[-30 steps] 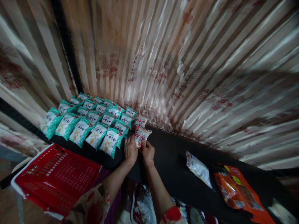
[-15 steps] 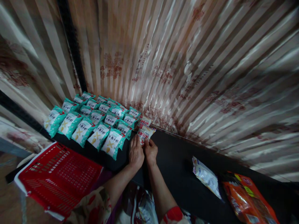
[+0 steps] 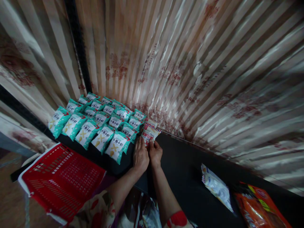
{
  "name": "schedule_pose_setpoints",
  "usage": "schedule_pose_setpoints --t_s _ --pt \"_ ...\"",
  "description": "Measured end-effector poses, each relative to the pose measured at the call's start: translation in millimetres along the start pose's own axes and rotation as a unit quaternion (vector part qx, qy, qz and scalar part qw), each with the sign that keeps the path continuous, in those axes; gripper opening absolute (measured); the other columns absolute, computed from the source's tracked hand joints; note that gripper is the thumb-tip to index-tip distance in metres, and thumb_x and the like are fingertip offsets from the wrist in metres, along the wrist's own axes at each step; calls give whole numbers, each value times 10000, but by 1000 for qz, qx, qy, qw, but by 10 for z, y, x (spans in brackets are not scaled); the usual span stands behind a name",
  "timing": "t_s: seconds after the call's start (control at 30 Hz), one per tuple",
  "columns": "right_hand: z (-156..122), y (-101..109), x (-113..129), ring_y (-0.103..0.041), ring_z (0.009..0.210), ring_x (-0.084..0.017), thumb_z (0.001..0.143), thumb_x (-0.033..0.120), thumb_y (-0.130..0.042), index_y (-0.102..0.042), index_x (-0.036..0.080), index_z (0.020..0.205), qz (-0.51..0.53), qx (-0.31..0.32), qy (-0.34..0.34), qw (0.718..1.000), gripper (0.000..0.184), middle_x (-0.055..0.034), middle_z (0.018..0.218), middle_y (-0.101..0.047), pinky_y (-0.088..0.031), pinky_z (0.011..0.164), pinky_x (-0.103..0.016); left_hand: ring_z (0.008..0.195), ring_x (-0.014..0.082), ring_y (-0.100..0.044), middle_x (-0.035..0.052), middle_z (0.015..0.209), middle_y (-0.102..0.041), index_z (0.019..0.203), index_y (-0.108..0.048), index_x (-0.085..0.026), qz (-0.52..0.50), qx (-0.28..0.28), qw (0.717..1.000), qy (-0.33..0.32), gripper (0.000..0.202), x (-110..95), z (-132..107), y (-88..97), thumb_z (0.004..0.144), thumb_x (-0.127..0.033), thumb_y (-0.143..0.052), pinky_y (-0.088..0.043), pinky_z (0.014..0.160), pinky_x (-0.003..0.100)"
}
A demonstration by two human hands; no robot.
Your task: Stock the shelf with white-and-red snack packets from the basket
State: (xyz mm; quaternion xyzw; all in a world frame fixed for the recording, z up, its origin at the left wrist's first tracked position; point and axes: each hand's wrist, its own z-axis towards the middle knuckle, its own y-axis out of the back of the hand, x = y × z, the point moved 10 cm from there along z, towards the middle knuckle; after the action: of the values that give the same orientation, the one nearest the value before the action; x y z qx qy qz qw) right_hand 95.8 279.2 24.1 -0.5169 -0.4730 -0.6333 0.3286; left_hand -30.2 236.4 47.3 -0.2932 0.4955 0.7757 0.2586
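A white snack bag (image 3: pixel 151 135) with red lettering and a striped top edge leans on the black shelf, in front of a similar bag (image 3: pixel 150 123). My left hand (image 3: pixel 141 155) lies against its lower left side, fingers stretched out and close together. At the lower right corner, my right hand (image 3: pixel 155 153) has its fingers curled in and its thumb on the bag. Just left of my hands stand rows of teal-and-white snack bags (image 3: pixel 117 146), tilted back. The bag's bottom edge is partly hidden by my fingers.
A red plastic basket (image 3: pixel 68 180) is at the lower left, below the shelf's front edge. On the black shelf (image 3: pixel 180 171) to the right lie a white bag (image 3: pixel 216 186) and an orange package (image 3: pixel 262 205). Crinkled printed sheeting (image 3: pixel 166 63) hangs behind.
The whole view has shifted slightly, so things sit a little further right. Both hands stay at the same white-and-red bag, with little change in their pose.
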Motion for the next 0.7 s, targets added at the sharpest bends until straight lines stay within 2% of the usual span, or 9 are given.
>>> schedule_pose_setpoints --t_s 0.13,0.3,0.43,0.7 --pt "15 -6 12 -612 650 -189 744 547 -506 -668 123 925 -14 -4 0 1000 489 -93 780 -708 -445 587 -259 1326 253 -347 184 1402 -409 1340 -383 -35 -8 -2 1000 4 488 15 53 14 860 -106 -335 -337 1096 422" --pt "24 17 93 -626 682 -191 737 535 -523 -608 132 1020 -44 -25 11 999 500 -105 876 -696 -466 616 -272 1314 257 -364 187 1389 -424 1331 -399 -41 -22 -8 999 23 484 62 97 45 854 -94 -342 -348 1087 426" --pt "26 15 141 -616 666 -180 746 539 -516 -586 148 983 -43 -28 20 998 462 -88 855 -680 -469 608 -267 1310 256 -371 168 1391 -429 1343 -394 -81 -30 -15 999 23 488 64 102 59 858 -98 -344 -357 1077 448" --pt "38 -11 128 -611 693 -197 786 532 -454 -597 164 988 -87 -18 28 996 443 -67 806 -672 -449 643 -290 1312 242 -371 156 1389 -437 1330 -412 -71 -20 -32 999 12 457 70 88 31 886 -136 -321 -349 1087 422"
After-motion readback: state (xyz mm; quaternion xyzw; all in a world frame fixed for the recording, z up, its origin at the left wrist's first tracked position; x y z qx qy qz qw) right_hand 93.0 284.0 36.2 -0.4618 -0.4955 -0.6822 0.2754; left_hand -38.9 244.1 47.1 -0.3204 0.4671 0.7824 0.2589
